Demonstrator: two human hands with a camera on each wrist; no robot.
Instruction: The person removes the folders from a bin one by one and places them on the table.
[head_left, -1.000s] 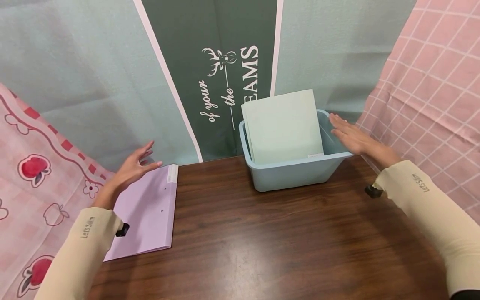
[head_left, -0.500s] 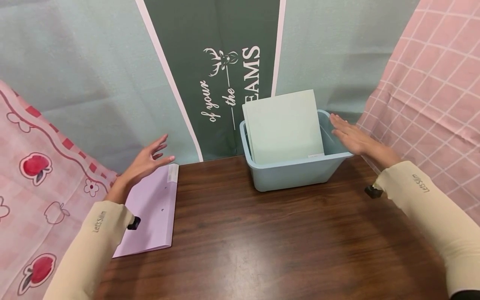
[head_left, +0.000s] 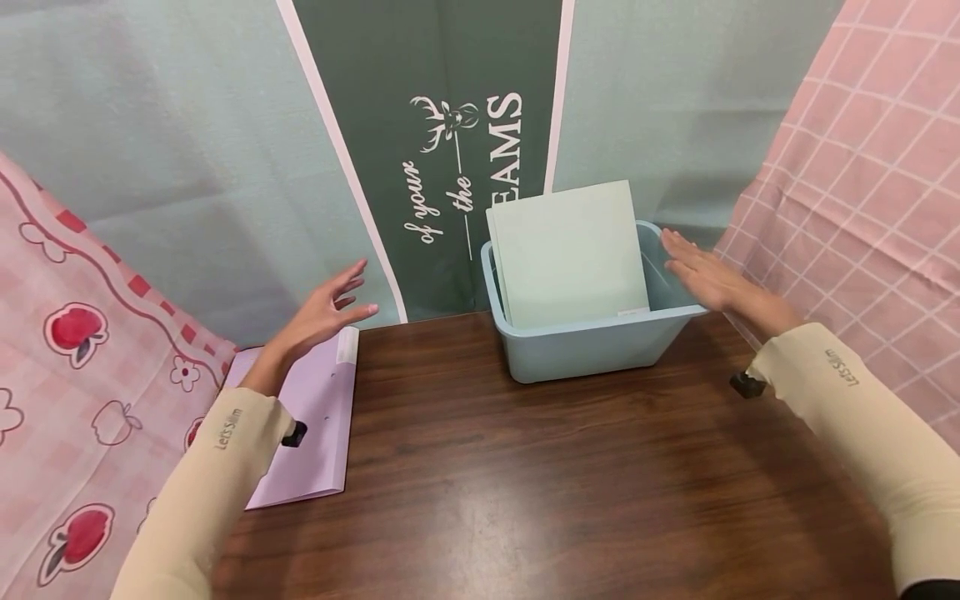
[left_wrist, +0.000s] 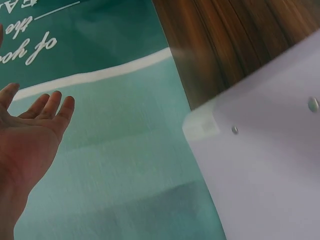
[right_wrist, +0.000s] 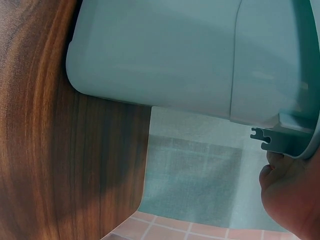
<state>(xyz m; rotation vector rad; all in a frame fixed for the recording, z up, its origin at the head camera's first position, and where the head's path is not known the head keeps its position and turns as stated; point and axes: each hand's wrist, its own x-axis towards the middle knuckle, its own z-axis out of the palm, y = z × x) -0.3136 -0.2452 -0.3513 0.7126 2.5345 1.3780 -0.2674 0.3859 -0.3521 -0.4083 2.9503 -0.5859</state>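
Note:
In the head view my left hand (head_left: 326,310) hovers above the far end of a lilac file folder (head_left: 318,442), fingers loosely spread and holding nothing. The left wrist view shows the same palm (left_wrist: 25,155) apart from the folder, whose rivets are visible. On the right, my right hand (head_left: 701,271) lies with straight fingers at the right rim of a blue plastic bin (head_left: 585,354). Its fingers are partly hidden behind the rim in the right wrist view, so contact is hard to judge. Pale green folders (head_left: 566,258) lean upright inside the bin.
A brown wooden table (head_left: 480,483) carries the bin and the lilac folder. Behind it hangs a grey-green cloth (head_left: 225,108) with a dark printed band. Pink cloths flank both sides, an apple-patterned one (head_left: 75,417) at left and a checked one (head_left: 862,208) at right.
My left hand has moved to the right and slightly away from me over the lilac folder. The right hand, bin and folders have stayed in place.

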